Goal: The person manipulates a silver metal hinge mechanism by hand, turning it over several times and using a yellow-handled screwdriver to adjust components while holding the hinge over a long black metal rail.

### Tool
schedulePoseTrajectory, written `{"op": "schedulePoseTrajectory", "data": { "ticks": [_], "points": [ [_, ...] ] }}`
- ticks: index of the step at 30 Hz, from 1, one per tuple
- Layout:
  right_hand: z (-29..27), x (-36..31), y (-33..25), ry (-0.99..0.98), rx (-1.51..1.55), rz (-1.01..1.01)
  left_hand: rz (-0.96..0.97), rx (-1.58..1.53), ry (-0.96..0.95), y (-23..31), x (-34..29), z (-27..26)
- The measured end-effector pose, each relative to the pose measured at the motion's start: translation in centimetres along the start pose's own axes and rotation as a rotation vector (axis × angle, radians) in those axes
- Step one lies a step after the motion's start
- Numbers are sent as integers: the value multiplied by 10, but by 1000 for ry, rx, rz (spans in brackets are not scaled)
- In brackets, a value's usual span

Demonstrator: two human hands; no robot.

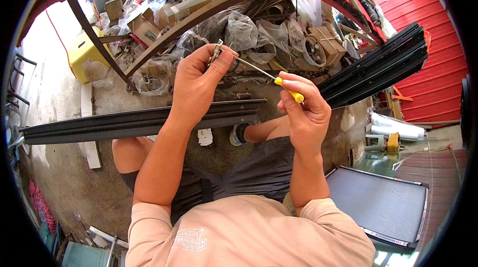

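Note:
My left hand (201, 75) pinches a small silvery metal fitting (216, 52) between thumb and fingers, held up in front of me; its exact kind is too small to make out. In my right hand (307, 112) is a screwdriver (279, 82) with a yellow handle and a thin steel shaft. The shaft slants up and left, and its tip reaches the fitting at my left fingertips. Below my hands, a long black metal profile (144, 121) lies crosswise beyond my knees.
A stack of black profiles (373, 65) leans at the right, near a red corrugated wall (428, 68). A yellow stool (88, 53) stands far left. Plastic bags (241, 30) and boxes (326, 43) pile up behind a curved metal frame (199, 15). A framed mesh screen (378, 200) lies lower right.

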State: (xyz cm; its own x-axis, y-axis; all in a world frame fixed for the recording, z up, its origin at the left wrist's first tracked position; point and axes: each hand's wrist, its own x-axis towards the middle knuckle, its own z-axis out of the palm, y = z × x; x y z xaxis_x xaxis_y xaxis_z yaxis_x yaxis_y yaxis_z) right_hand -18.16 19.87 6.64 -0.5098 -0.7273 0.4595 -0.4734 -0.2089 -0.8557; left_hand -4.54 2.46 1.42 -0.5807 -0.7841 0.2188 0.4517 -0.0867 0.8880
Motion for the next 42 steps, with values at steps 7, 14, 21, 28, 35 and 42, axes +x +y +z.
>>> {"op": "schedulePoseTrajectory", "data": {
  "ticks": [7, 14, 21, 28, 35, 42],
  "points": [
    [-8, 0, 2, -57, -281, -270, -52, -28, -11, 3, -1, 0],
    [3, 0, -8, -190, 51, -63, -50, -81, 5, 4, -1, -2],
    [5, -2, -7, -204, 249, 88, -49, -129, -5, 2, 0, -5],
    [11, -4, -12, -94, 87, 85, -64, -149, -24, 1, 0, -5],
    [-5, 6, 2, -89, -334, -248, 23, -62, -64, 7, -2, -5],
    [-8, 6, 0, -96, -359, -226, 320, 67, -50, 18, -13, 1]
  ]
}}
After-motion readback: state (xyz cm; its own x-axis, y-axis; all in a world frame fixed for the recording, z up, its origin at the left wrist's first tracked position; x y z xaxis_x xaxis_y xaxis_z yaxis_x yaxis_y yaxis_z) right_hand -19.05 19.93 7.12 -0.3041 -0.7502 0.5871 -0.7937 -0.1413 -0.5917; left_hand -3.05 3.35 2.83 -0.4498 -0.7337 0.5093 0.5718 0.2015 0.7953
